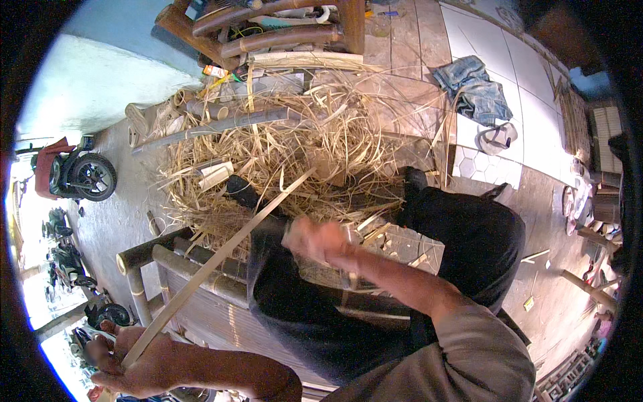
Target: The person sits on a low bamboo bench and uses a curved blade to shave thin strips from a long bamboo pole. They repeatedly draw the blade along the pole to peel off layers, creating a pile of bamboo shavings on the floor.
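Observation:
A long, pale bamboo strip (228, 249) slants from the lower left up to the middle of the view. My left hand (117, 362) has its fingers curled around the strip's lower end. Over my dark-trousered leg, my right hand (313, 240) is closed like a fist and blurred by motion. It is close to the strip's upper part; what it grips cannot be made out. Beyond my knees lies a heap of thin bamboo shavings (268, 147), and the strip's far end reaches over it.
Under me is a bamboo bench (181, 264). A long bamboo pole (221, 126) lies across the shavings, with cut bamboo pieces (207, 109) beside it. Another bamboo frame (281, 40) stands at the far side. Denim cloth (474, 90) lies on white tiles, and a motorcycle (74, 171) stands left.

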Demonstrator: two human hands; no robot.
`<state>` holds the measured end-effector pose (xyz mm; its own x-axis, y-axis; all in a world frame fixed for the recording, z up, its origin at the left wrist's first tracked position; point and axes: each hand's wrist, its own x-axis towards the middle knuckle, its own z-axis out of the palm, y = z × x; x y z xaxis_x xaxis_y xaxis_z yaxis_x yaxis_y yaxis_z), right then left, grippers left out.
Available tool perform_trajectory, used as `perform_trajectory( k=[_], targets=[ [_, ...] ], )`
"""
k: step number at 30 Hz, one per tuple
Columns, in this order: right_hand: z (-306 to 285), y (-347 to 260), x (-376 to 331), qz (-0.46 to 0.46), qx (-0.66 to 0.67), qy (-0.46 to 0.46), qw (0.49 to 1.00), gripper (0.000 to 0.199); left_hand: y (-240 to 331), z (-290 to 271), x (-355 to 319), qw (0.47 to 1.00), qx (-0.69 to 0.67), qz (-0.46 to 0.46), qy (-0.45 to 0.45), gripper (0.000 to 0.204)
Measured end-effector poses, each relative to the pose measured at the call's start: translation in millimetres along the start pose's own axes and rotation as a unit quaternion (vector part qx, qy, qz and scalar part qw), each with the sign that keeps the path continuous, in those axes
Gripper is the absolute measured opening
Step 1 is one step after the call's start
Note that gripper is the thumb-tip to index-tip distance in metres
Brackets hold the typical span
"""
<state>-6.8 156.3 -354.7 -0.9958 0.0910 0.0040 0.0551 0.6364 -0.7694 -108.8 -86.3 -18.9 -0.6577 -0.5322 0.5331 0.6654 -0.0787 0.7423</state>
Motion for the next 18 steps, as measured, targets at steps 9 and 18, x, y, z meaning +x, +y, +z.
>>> perform_trajectory(
  k=[9, 18],
  targets=[
    [16.2, 30.5, -1.6, -0.059, 0.045, 0.064, 0.995, 0.045, 3.7, 9.6, 2.2, 0.998, -0.019, 0.037, -0.054, 0.027],
    [31.3, 71.6, 9.7, -0.057, 0.044, 0.13, 0.989, 0.046, -12.8, -9.6, 20.1, 0.894, 0.366, 0.248, -0.071, 0.035]
  ],
)
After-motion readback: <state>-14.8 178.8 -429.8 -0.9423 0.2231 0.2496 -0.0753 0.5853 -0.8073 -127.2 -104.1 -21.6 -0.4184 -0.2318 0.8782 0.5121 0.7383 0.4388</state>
